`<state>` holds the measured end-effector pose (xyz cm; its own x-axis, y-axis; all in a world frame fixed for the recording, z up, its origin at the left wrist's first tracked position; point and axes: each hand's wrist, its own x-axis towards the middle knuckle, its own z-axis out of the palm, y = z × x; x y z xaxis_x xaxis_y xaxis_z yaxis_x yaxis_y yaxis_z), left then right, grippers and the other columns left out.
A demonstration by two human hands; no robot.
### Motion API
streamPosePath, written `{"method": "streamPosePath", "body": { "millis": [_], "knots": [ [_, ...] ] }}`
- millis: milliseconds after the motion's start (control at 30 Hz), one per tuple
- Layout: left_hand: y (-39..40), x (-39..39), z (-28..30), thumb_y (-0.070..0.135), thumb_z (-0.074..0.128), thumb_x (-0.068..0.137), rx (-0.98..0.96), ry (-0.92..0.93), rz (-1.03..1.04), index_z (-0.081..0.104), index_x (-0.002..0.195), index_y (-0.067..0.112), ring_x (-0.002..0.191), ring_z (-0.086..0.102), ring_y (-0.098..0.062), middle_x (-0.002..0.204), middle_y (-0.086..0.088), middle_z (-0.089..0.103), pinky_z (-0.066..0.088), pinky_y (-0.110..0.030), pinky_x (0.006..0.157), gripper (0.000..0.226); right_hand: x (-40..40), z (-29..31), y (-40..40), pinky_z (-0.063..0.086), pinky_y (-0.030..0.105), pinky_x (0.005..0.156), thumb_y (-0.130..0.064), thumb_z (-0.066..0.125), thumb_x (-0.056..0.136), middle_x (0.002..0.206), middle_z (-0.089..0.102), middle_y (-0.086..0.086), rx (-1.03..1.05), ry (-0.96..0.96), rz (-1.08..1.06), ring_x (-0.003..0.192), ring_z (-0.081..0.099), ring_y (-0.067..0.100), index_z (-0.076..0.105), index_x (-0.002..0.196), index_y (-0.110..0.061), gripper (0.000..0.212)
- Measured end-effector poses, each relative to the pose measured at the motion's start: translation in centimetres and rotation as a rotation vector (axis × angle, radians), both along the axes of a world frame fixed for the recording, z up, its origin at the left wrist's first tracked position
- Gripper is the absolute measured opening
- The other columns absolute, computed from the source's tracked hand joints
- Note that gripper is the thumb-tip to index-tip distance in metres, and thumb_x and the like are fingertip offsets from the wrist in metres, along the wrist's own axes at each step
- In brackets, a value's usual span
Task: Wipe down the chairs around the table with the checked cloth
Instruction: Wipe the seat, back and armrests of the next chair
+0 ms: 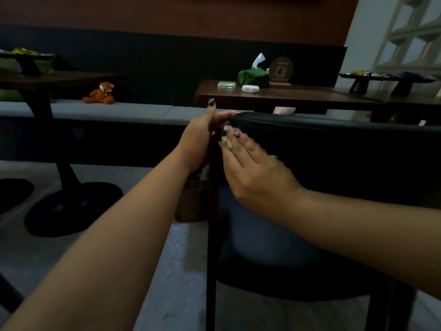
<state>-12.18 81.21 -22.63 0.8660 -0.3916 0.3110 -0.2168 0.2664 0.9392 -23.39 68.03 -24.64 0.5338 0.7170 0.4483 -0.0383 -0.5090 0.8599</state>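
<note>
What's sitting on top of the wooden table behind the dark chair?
On the table: a green tissue box, a round wooden sign, a white earbud case, a small green case and a dark footed tray. The chair hides its underside.

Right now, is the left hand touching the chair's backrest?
Touching. The head view shows the left hand gripping the left end of the chair backrest, fingers curled over its top edge, with no gap visible.

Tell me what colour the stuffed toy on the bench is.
Orange, with some white: the stuffed toy, head view.
</note>
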Motion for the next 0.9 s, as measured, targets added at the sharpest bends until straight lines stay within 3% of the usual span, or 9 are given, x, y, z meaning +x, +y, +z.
{"method": "streamPosePath", "body": {
  "millis": [133, 233, 300, 367, 433, 533, 700, 800, 900],
  "knots": [
    [-0.2, 0.4, -0.3, 0.053, 0.03, 0.095, -0.008, -0.033, 0.008, 0.076, 0.105, 0.027, 0.109, 0.065, -0.013, 0.116, -0.001, 0.07, 0.044, -0.036, 0.09, 0.053, 0.5, -3.4, 0.5, 0.043, 0.042, 0.103, -0.01, 0.032, 0.093, 0.128, 0.059, 0.02, -0.016, 0.13, -0.024, 0.125, 0.05, 0.04, 0.055, 0.126, 0.005, 0.043],
    [-0.1, 0.3, -0.5, 0.05, 0.026, 0.098, -0.042, -0.048, -0.024, 0.077, 0.099, 0.03, 0.103, 0.067, -0.007, 0.111, 0.003, 0.072, 0.043, -0.031, 0.084, 0.055, 1.0, -4.2, 1.1, 0.04, 0.045, 0.106, -0.011, 0.036, 0.091, 0.126, 0.061, 0.02, -0.013, 0.19, -0.07, 0.123, 0.051, 0.041, 0.057, 0.124, 0.003, 0.041],
    [-0.2, 0.1, -0.7, 0.049, 0.025, 0.099, -0.056, -0.053, -0.041, 0.077, 0.098, 0.031, 0.103, 0.067, -0.006, 0.112, 0.004, 0.072, 0.043, -0.03, 0.083, 0.056, 1.4, -4.3, 1.3, 0.017, 0.055, 0.114, -0.006, 0.029, 0.097, 0.138, 0.044, 0.032, -0.105, 0.279, -0.155, 0.131, 0.035, 0.051, 0.044, 0.133, 0.011, 0.043],
    [-0.3, -0.1, -0.9, 0.049, 0.023, 0.099, -0.062, -0.052, -0.048, 0.077, 0.098, 0.033, 0.103, 0.067, -0.006, 0.112, 0.005, 0.072, 0.045, -0.028, 0.081, 0.057, 1.3, -3.5, 1.5, 0.0, 0.059, 0.111, -0.005, 0.025, 0.1, 0.144, 0.027, 0.038, -0.194, 0.444, -0.279, 0.135, 0.018, 0.057, 0.032, 0.138, 0.014, 0.043],
    [-0.3, -0.2, -0.9, 0.048, 0.022, 0.101, -0.079, -0.04, -0.051, 0.078, 0.096, 0.031, 0.1, 0.068, -0.006, 0.11, 0.004, 0.073, 0.05, -0.025, 0.077, 0.058, 0.6, -2.0, 1.9, 0.008, 0.057, 0.114, -0.002, 0.022, 0.096, 0.142, 0.036, 0.034, -0.174, 0.413, -0.257, 0.134, 0.027, 0.054, 0.041, 0.135, 0.01, 0.045],
    [-0.4, -0.4, -0.4, 0.046, 0.022, 0.103, -0.137, 0.003, -0.064, 0.076, 0.094, 0.023, 0.095, 0.07, -0.012, 0.101, -0.003, 0.075, 0.055, -0.022, 0.07, 0.06, -0.5, 0.8, 1.7, 0.037, 0.048, 0.108, -0.006, 0.029, 0.092, 0.121, 0.063, 0.02, 0.006, 0.152, -0.056, 0.119, 0.055, 0.039, 0.065, 0.118, -0.002, 0.044],
    [-1.0, -0.9, -0.8, 0.045, 0.024, 0.103, -0.155, -0.012, -0.007, 0.076, 0.094, 0.023, 0.1, 0.069, -0.017, 0.102, -0.005, 0.074, 0.054, -0.029, 0.082, 0.057, -0.8, 1.3, 0.3, 0.038, 0.046, 0.109, -0.003, 0.033, 0.099, 0.124, 0.06, 0.024, 0.06, -0.086, 0.071, 0.124, 0.051, 0.04, 0.058, 0.123, 0.007, 0.036],
    [-1.2, -1.1, -1.1, 0.041, 0.026, 0.103, -0.095, -0.109, 0.056, 0.077, 0.09, 0.035, 0.109, 0.064, -0.016, 0.11, -0.001, 0.072, 0.049, -0.037, 0.095, 0.052, 0.3, -1.1, 0.6, 0.045, 0.042, 0.102, -0.005, 0.04, 0.093, 0.114, 0.067, 0.019, 0.006, -0.012, 0.088, 0.115, 0.059, 0.036, 0.066, 0.114, 0.003, 0.035],
    [-0.8, -1.4, -0.9, 0.038, 0.031, 0.101, -0.012, -0.224, 0.132, 0.074, 0.087, 0.045, 0.101, 0.066, -0.008, 0.104, 0.007, 0.072, 0.05, -0.025, 0.08, 0.046, 1.8, -2.9, 1.1, 0.043, 0.042, 0.104, -0.01, 0.037, 0.092, 0.113, 0.069, 0.015, -0.044, 0.121, 0.077, 0.11, 0.063, 0.032, 0.067, 0.116, -0.004, 0.039]
  ]
}}
